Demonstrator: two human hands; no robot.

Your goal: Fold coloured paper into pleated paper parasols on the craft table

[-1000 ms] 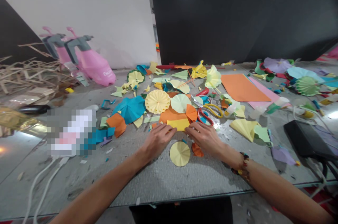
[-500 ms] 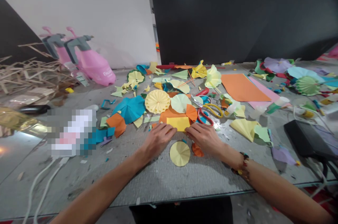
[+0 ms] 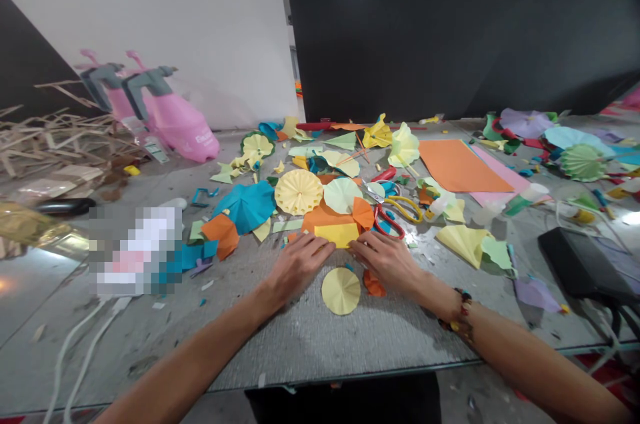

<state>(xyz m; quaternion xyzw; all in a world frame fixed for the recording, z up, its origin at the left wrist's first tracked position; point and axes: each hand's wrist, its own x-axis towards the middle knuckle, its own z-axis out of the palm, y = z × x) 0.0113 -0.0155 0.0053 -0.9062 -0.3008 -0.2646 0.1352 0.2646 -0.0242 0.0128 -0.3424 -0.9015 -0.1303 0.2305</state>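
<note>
A small yellow rectangle of paper [image 3: 336, 235] lies between my hands at the middle of the table. My left hand [image 3: 306, 257] grips its left end with bent fingers. At its right end, my right hand [image 3: 384, 256] is closed on the lower corner; the thumbs are mostly hidden. Nearer me lies a creased pale-yellow paper circle [image 3: 341, 291], with a small orange paper piece [image 3: 374, 283] beside it under my right wrist. Just beyond the rectangle are orange paper [image 3: 325, 216], a pleated yellow rosette [image 3: 299, 192] and a pale-green round paper [image 3: 341, 195].
Red-handled scissors [image 3: 390, 221] and yellow-handled scissors [image 3: 405, 208] lie beyond my right hand. Orange sheets [image 3: 463, 167] sit further right, near a black box [image 3: 575, 261]. Pink spray bottles [image 3: 183, 127] stand at the back left, and a white power strip [image 3: 143, 244] with cables lies left.
The yellow paper and my right hand have shifted very slightly to the left. My left hand stays in place, and everything else is as before.
</note>
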